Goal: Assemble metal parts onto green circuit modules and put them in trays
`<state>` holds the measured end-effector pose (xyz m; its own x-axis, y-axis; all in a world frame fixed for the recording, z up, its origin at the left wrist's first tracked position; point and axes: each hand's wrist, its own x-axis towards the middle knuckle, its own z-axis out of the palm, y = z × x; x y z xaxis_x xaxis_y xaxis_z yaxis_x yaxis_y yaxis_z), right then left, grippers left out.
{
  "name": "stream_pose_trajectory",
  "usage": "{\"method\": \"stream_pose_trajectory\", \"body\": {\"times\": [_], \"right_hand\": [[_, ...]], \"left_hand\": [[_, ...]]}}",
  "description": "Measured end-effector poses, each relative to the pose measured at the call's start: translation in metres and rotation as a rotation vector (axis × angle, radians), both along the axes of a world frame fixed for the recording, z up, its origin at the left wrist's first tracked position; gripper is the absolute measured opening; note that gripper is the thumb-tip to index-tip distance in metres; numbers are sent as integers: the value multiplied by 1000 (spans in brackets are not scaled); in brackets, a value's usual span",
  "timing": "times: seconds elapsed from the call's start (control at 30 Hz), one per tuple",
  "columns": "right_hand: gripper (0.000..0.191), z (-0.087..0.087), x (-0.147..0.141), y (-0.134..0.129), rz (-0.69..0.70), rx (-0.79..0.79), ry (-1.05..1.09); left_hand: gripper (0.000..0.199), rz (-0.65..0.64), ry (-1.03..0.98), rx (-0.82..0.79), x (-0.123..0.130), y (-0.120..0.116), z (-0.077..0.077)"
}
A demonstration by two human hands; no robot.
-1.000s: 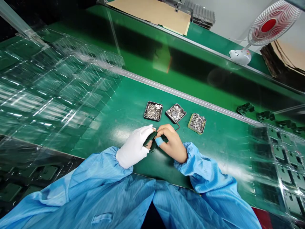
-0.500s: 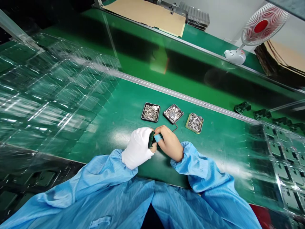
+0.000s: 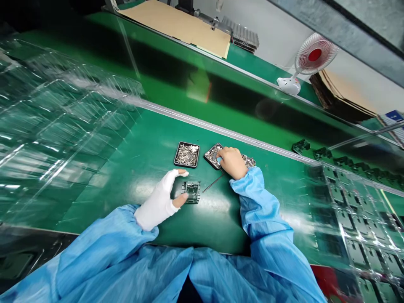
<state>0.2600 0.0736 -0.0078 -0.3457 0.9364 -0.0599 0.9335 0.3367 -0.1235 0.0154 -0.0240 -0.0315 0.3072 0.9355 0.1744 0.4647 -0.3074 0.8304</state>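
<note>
Circuit board [image 3: 193, 189] — one, flat on green surface [image 3: 164, 134]. Hands: left hand [image 3: 159, 202] wide open, thumb at board's 9 o'clock edge; right hand [image 3: 232, 163] curled over metal-parts dish [image 3: 212, 156], board's 1 o'clock — grip hidden

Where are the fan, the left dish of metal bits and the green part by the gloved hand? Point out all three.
Fan [image 3: 314, 54]: head view, on its red centre.
Left dish [image 3: 186, 166]: head view, on its near rim.
Green part [image 3: 192, 190]: head view, on its middle.
</note>
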Motion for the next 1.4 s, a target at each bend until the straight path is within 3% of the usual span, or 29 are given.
{"method": "stream_pose_trajectory", "body": {"times": [0.13,0.27,0.33,0.47,0.6,0.7,0.8,0.9,0.97,1.07,1.13,1.2,1.3,1.4], "right_hand": [[18,0,-3,-4,-28,28,-18],[19,17,-9,-24,48,267,181],[18,26,-20,-44,215,364,378],[19,33,-44,-81,476,285,564],[16,36,-50,-92,483,214,651],[10,43,-50,-89,448,11,812],[8,50,-50,-87,426,-197,892],[7,52,-49,-87,479,-296,901],[6,51,-46,-87,516,-304,932],[7,46,-40,-84,459,-224,938],[8,40,-36,-81,387,-132,837],[8,33,-33,-77,353,-63,683],[8,24,-34,-75,375,-31,521],[9,20,-37,-76,407,-19,449]], "left_hand": [[38,126,-52,20,-11,5,8],[20,209,22,66,-14,7,34],[25,136,47,43,-9,6,48],[39,-139,-7,-51,6,4,59],[34,-103,-49,-30,8,2,53],[30,-74,46,183,1,0,51],[33,-133,203,398,-2,0,51],[35,-224,279,442,-1,-1,49],[33,-260,234,449,-1,-1,44],[24,-165,156,409,-1,-1,29],[52,-119,179,320,-2,0,18],[71,-154,233,207,0,1,9],[57,-172,236,80,5,2,3],[45,-141,203,102,9,2,7]]}}
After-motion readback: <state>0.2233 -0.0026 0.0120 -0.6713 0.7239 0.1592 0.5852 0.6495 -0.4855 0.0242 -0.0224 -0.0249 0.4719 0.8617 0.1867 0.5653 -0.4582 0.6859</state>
